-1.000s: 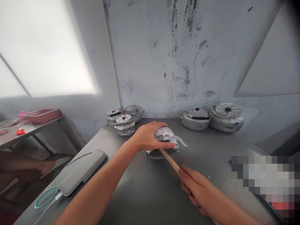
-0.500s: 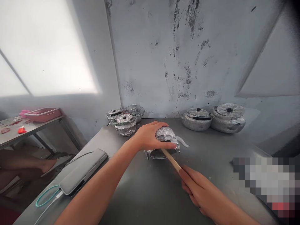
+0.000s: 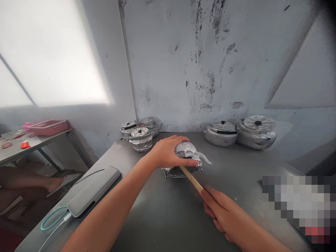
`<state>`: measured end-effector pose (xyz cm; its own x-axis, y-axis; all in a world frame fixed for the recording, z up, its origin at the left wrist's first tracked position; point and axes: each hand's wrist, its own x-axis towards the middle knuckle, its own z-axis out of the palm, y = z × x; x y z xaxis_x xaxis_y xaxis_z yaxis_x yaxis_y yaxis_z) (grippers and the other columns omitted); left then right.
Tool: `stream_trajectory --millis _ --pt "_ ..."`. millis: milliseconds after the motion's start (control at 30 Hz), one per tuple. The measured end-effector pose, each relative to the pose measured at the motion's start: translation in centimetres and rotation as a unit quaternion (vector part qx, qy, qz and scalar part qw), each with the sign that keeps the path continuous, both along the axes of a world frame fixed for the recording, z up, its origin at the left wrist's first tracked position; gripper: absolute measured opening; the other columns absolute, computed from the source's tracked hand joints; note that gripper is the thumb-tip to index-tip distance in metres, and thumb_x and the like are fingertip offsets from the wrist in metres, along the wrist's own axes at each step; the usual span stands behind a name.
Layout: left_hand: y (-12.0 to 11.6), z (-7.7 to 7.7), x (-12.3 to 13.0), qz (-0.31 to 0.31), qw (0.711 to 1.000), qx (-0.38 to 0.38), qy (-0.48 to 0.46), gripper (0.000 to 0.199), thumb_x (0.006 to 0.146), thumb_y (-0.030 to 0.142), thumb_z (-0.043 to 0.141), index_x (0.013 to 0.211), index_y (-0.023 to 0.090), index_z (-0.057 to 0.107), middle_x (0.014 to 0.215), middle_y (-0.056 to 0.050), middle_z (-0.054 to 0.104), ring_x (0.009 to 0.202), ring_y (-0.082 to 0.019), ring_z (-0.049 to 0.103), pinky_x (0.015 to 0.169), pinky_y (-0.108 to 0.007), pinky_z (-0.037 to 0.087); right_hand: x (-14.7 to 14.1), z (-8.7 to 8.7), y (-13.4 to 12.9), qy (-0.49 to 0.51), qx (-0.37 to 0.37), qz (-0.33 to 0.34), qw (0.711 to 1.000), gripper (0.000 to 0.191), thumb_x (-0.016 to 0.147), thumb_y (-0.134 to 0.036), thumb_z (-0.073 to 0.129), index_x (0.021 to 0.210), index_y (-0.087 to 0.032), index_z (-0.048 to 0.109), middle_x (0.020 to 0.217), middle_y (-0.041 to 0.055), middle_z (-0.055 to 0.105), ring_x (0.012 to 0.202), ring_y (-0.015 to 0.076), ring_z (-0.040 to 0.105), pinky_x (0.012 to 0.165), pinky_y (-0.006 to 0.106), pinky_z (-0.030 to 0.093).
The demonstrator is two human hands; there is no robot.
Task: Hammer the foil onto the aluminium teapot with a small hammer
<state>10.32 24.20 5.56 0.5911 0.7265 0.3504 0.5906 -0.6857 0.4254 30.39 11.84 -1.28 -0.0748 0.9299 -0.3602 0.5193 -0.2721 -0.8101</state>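
A dented silver metal kettle [image 3: 186, 148] lies tipped over on the grey table, its dark opening facing me and its curved spout pointing right. My left hand [image 3: 166, 152] is closed over the kettle's upper left side, with the thumb stretched across above the opening. My right hand [image 3: 216, 208] is wrapped round a wooden stick [image 3: 193, 180]. The stick's far end goes into the kettle's opening, so its tip is hidden.
Small silver pots [image 3: 140, 140] stand at the back left, and two lidded kettles [image 3: 220, 134] at the back right. A grey case [image 3: 94, 192] with a white cable lies at left. Beyond are a pink basket [image 3: 49, 127] and a person's leg [image 3: 28, 180]. A blurred patch covers the right.
The whole view has shifted very slightly. Both hands, the kettle and the stick keep nearly the same position.
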Motion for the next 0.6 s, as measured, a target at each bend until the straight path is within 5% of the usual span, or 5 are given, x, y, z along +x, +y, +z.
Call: stream_trajectory --millis 300,500,600 --pt "-0.3 0.3 -0.1 -0.015 1.0 0.0 0.005 0.08 0.071 0.078 0.07 0.136 0.034 0.056 0.125 -0.003 0.065 0.11 -0.03 0.065 0.096 -0.041 0.049 -0.1 0.2 -0.1 -0.018 0.006 0.012 1.0 0.035 0.102 -0.048 0.032 0.099 -0.023 0.056 0.073 -0.0012 0.051 0.054 0.0119 0.041 0.046 0.023 0.029" --pt "-0.8 0.5 0.2 -0.022 1.0 0.003 0.012 0.08 0.071 0.076 0.072 0.137 0.035 0.055 0.127 -0.003 0.065 0.111 -0.031 0.065 0.096 -0.041 0.049 -0.1 1.0 -0.2 -0.017 0.089 0.007 0.996 0.037 0.101 -0.049 0.035 0.079 -0.023 0.051 0.072 -0.0001 0.051 0.065 0.0147 0.046 0.059 0.024 0.038" --pt "-1.0 0.6 0.3 -0.027 0.999 0.0 0.017 0.081 0.071 0.077 0.071 0.138 0.035 0.055 0.129 -0.004 0.064 0.112 -0.031 0.065 0.096 -0.041 0.049 -0.1 1.3 -0.2 -0.021 0.058 0.006 0.998 0.039 0.103 -0.046 0.031 0.075 -0.023 0.047 0.068 -0.0019 0.045 0.058 0.0135 0.042 0.054 0.024 0.034"
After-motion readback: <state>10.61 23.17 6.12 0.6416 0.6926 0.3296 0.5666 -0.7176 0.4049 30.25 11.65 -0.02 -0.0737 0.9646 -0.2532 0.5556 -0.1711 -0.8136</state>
